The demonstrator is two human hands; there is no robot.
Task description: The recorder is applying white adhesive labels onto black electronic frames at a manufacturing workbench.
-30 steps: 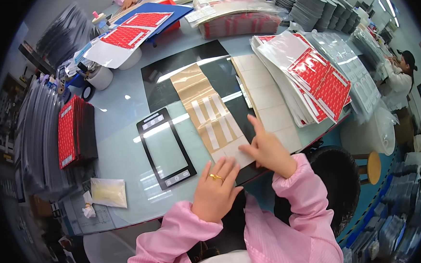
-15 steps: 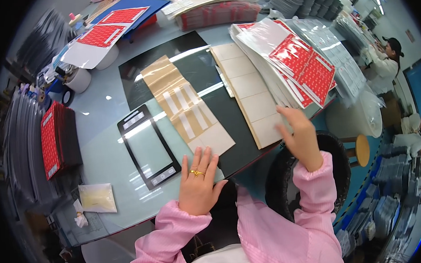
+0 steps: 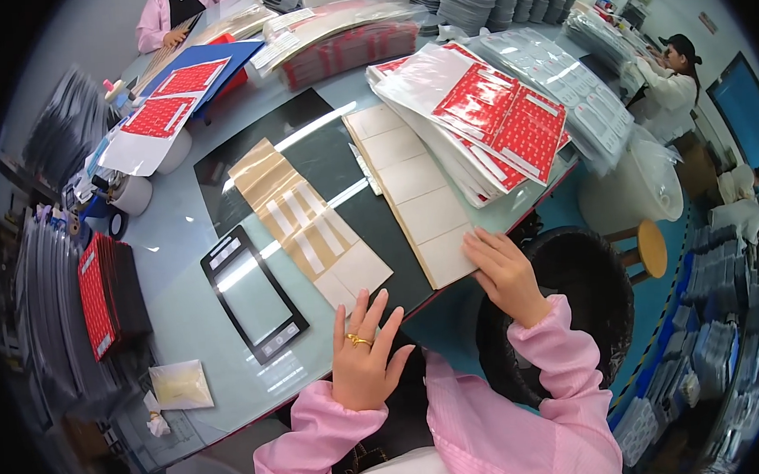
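Note:
My left hand (image 3: 363,358), a gold ring on one finger, is open with fingers spread at the near end of a brown backing sheet (image 3: 296,216). That sheet carries several white strips, and its near end is pale. My right hand (image 3: 511,277) has its fingers stretched over the near right corner of a stack of cream sheets (image 3: 406,176) marked off in panels; nothing is lifted. Left of the backing sheet lies a black-framed clear panel (image 3: 291,331). A black mat (image 3: 317,141) lies under the backing sheet and the stack.
Red-and-white printed sheets (image 3: 485,109) are piled to the right, beside clear plastic trays (image 3: 561,87). Below the table edge stands a black-lined bin (image 3: 578,290). At left are a red packet stack (image 3: 96,298) and a small pouch (image 3: 182,385). A co-worker's hand (image 3: 174,37) shows at the far left.
My right hand has come down and left onto the corner of the cream stack. My left hand has drawn back slightly from the backing sheet. The whole view has shifted.

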